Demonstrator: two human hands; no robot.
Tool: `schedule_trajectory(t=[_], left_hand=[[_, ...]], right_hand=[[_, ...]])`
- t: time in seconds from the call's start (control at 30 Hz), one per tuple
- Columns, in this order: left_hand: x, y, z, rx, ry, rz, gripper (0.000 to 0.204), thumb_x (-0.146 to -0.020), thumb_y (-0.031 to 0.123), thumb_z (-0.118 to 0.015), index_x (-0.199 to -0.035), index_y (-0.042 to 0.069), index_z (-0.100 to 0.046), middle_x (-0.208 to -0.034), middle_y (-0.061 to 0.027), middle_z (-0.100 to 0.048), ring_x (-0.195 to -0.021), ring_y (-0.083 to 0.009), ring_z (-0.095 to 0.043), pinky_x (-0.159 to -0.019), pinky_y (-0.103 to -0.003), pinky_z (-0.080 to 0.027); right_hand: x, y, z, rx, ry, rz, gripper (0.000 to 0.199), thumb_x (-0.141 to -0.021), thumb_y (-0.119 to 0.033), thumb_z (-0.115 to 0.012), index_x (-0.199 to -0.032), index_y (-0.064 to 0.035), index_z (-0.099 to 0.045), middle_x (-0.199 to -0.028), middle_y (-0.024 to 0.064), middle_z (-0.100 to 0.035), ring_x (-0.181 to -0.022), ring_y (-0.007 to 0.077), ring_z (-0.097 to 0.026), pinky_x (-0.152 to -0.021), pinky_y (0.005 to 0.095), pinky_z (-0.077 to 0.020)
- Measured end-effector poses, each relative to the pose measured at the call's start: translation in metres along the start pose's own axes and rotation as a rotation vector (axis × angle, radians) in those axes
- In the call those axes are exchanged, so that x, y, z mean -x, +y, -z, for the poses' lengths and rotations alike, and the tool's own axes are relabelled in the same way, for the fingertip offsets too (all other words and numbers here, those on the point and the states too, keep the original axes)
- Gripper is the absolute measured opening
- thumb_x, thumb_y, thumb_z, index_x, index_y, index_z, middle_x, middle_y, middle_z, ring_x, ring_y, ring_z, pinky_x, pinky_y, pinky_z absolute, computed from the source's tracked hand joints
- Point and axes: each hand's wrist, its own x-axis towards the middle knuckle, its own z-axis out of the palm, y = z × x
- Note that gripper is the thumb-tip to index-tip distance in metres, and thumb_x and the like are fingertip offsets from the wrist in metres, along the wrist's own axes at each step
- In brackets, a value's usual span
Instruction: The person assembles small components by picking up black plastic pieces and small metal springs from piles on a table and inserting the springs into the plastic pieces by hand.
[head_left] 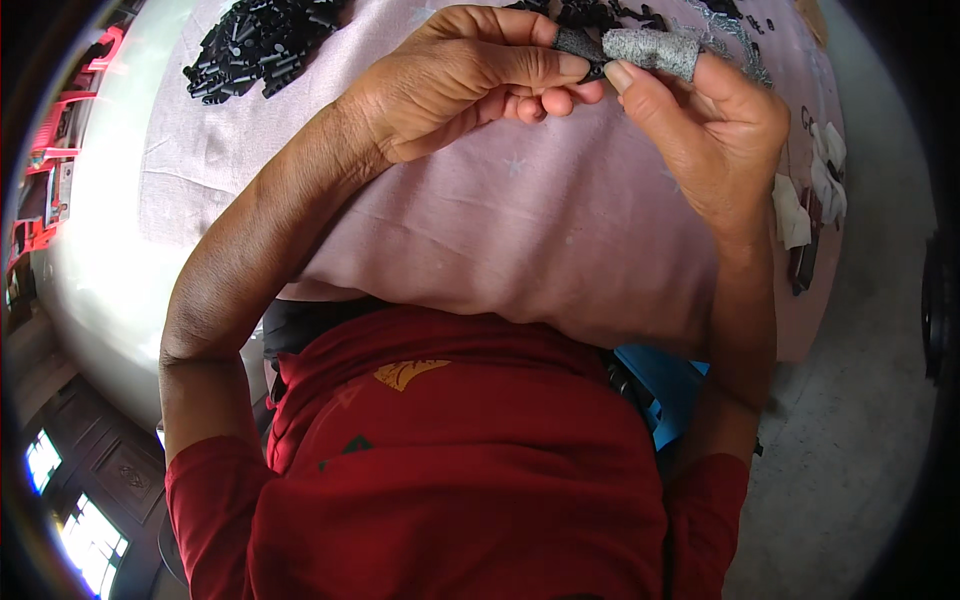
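Over the pink cloth point(520, 220), left hand point(470, 80) and right hand point(710, 120), fingertips wrapped in grey, pinch one small black piece point(595, 70) between them for grip.

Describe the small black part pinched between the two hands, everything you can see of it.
The small black part is mostly hidden: only a dark, rounded tip shows. The left hand and right hand pinch it together above the pink cloth. Grey fabric sleeves cover the fingertips gripping it. Its material and full shape cannot be told.
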Motion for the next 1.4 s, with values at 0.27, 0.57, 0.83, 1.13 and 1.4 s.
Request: schedule_trajectory(t=[0.27, 0.57, 0.83, 1.13, 1.4], left_hand=[[-0.006, 0.0, -0.002, 0.354, -0.091, 0.066, 0.021, -0.098, 0.007, -0.063, -0.117, 0.001, -0.067, -0.106, -0.0109, -0.074, -0.091, -0.0144, -0.072, -0.079, -0.024, -0.059], [-0.003, 0.006, -0.003, 0.388, -0.093, 0.1, 0.021, -0.097, 0.008, -0.064, -0.117, 0.003, -0.067, -0.107, -0.0101, -0.074, -0.093, -0.0141, -0.072, -0.078, -0.022, -0.059], [-0.005, 0.005, -0.004, 0.346, -0.072, 0.083, 0.022, -0.097, 0.007, -0.064, -0.118, 0.002, -0.066, -0.107, -0.0105, -0.074, -0.094, -0.0148, -0.072, -0.079, -0.023, -0.059], [-0.003, 0.011, -0.004, 0.425, -0.1, 0.08, 0.022, -0.098, 0.006, -0.063, -0.119, 0.003, -0.065, -0.106, -0.0112, -0.074, -0.097, -0.0169, -0.072, -0.079, -0.024, -0.059], [-0.004, 0.005, -0.005, 0.224, -0.086, -0.066, 0.028, -0.1, 0.016, -0.062, -0.125, 0.003, -0.061, -0.112, -0.0072, -0.072, -0.1, -0.0096, -0.067, -0.088, -0.022, -0.053]], right_hand=[[0.001, 0.002, 0.0, -0.013, -0.012, -0.088, 0.017, -0.092, -0.003, -0.07, -0.108, 0.0039, -0.072, -0.083, 0.0066, -0.071, -0.069, 0.0081, -0.063, -0.064, 0.0209, -0.0509], [-0.001, -0.001, 0.005, 0.022, 0.012, -0.079, 0.017, -0.093, -0.006, -0.07, -0.109, 0.0012, -0.073, -0.086, 0.0051, -0.073, -0.073, 0.007, -0.064, -0.065, 0.0207, -0.0503], [-0.001, 0.004, 0.005, 0.073, -0.002, -0.014, 0.017, -0.092, -0.006, -0.073, -0.107, 0.001, -0.073, -0.085, 0.0046, -0.073, -0.073, 0.0062, -0.064, -0.063, 0.0198, -0.0495], [0.001, 0.005, -0.001, 0.03, 0.051, 0.095, 0.023, -0.088, -0.002, -0.075, -0.11, 0.0026, -0.072, -0.089, 0.0048, -0.072, -0.079, 0.0079, -0.065, -0.067, 0.0192, -0.0514], [0.0, -0.003, -0.014, 0.205, 0.09, 0.219, 0.037, -0.078, -0.003, -0.084, -0.112, 0.0011, -0.072, -0.093, 0.0041, -0.073, -0.076, 0.0056, -0.064, -0.061, 0.0186, -0.0499]])
